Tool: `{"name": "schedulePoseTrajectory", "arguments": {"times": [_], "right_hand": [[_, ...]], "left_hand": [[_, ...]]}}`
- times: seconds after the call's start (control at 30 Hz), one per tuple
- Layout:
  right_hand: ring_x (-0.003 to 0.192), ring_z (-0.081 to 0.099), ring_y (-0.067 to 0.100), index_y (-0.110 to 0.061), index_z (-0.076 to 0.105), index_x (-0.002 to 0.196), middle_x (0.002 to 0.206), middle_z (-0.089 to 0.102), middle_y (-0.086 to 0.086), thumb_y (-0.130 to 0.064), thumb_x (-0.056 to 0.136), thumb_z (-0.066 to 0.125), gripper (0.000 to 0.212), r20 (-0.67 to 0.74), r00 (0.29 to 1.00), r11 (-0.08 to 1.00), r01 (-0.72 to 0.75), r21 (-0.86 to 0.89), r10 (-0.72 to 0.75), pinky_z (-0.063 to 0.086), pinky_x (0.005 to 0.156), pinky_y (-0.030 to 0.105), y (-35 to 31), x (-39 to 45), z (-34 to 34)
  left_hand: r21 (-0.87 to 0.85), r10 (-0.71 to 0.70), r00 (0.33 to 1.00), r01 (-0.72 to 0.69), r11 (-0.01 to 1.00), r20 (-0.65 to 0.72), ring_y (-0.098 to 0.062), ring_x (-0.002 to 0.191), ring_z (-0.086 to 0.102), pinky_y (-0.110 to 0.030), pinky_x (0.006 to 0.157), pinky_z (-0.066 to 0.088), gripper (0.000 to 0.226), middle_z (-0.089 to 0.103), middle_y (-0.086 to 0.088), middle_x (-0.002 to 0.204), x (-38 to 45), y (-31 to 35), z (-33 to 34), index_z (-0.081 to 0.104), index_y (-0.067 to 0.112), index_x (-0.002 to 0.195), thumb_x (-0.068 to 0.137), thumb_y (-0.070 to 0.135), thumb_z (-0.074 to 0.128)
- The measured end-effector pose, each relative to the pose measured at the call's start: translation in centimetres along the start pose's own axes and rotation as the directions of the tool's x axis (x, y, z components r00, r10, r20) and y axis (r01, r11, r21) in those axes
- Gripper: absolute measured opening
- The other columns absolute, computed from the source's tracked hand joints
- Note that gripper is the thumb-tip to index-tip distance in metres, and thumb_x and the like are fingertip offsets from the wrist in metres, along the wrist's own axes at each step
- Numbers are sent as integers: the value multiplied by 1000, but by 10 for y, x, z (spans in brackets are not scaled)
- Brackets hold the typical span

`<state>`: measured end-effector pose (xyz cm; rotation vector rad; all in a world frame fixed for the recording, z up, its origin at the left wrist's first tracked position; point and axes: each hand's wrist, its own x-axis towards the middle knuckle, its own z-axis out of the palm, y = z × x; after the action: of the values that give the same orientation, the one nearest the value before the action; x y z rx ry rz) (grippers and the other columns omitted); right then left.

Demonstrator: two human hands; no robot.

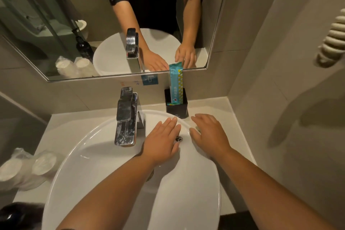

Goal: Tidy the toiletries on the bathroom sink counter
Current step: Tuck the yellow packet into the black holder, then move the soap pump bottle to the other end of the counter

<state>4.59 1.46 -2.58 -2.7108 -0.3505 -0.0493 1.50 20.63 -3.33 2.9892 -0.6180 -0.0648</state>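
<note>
Bathroom: basin (112, 164), faucet (126, 117), mirror (112, 24).

I am seeing through one wide-angle head camera, looking forward and steeply down, close above the white sink (97, 155). The counter's back edge is meeting the mirror (56, 24) near the frame's middle, with walls bending at the sides.

Dim warm light w/ soft shadows on right wall (291, 117), wide-angle bending at edges, slight blur overall.
</note>
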Motion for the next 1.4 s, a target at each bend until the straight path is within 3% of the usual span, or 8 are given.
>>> {"name": "schedulePoseTrajectory", "arguments": {"times": [0.27,0.4,0.57,0.77,0.9,1.03,1.23,1.4], "right_hand": [[146,15,25,-17,27,146,155,30,5,-48,93,39,62,113,990,973,111,-202,-89,4,118,38,-17,-54,-3],[146,15,25,-16,26,147,156,28,5,-49,93,39,64,170,974,968,178,-179,-148,2,118,40,-40,-90,-2],[146,18,25,-15,26,146,155,30,5,-48,92,41,65,221,945,950,278,-144,-243,8,120,41,-79,-119,4],[134,38,26,-15,40,136,141,47,4,-47,88,51,59,195,883,895,443,-46,-427,21,116,38,-152,-137,14],[142,27,26,-15,30,145,152,35,5,-52,91,43,67,240,837,859,512,-24,-492,14,118,40,-204,-150,37],[137,37,24,-17,36,142,147,43,4,-52,90,45,64,227,806,832,555,29,-546,17,115,37,-255,-162,59],[129,46,24,-19,38,140,143,49,4,-52,88,49,62,234,808,840,533,104,-541,31,110,37,-324,-170,88],[109,58,24,-24,45,131,123,62,4,-45,82,58,55,208,838,857,458,235,-505,43,95,34,-364,-155,100]], "left_hand": [[-37,-242,970,242,970,1,-25,146,8,-40,117,0,62,17,-10,158,-47,31,-15,20,12,149,95,42,30],[-38,-322,947,322,946,0,-24,143,20,-39,116,14,62,29,-7,154,-91,40,-21,28,14,147,94,47,32],[-40,-408,912,407,913,-38,-24,138,30,-41,116,16,59,41,-6,147,-159,33,-28,36,15,141,90,44,38],[13,-519,853,520,854,-47,-24,145,16,-39,117,-1,66,25,-6,156,-242,15,-35,24,14,148,93,49,28],[-1,-606,794,607,795,-59,-24,144,20,-40,118,5,66,28,-7,155,-292,0,-39,25,14,148,93,50,27],[-81,-701,707,697,713,-90,-23,142,24,-42,119,12,65,35,-7,152,-338,-21,-41,30,13,145,91,48,31],[-232,-776,619,743,628,-119,-18,144,19,-34,118,8,63,32,-6,153,-385,-69,-32,30,12,146,92,44,37],[-377,-808,577,726,575,-121,-17,143,21,-30,116,11,61,32,-6,153,-392,-108,-27,29,10,146,95,41,43]]}}
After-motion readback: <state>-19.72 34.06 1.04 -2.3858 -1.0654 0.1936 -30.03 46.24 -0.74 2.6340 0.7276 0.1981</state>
